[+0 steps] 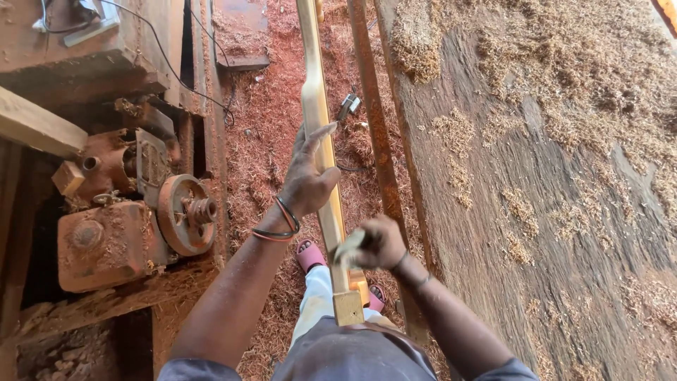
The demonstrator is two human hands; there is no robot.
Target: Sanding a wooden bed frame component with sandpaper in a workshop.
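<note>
A: Hands?
B: Left hand (309, 176) lies open, palm against the pale wooden strip (319, 120). Right hand (377, 242) fisted around a folded sandpaper scrap (350, 245), pressed on the strip.
A: Strip position?
B: Runs 12 to 6, near end at the waist.
A: Around it?
B: Rusty motor (123, 226) at 9, workbench (550, 190) at 3, sawdust floor (261, 148) beneath.

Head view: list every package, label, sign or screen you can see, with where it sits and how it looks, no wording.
None of these shows: no package, label, sign or screen.
What is there: a long pale wooden strip under the left hand, the right hand pressing a small pale piece on it, a rusty motor at left, and a sawdust-strewn plank surface at right.
</note>
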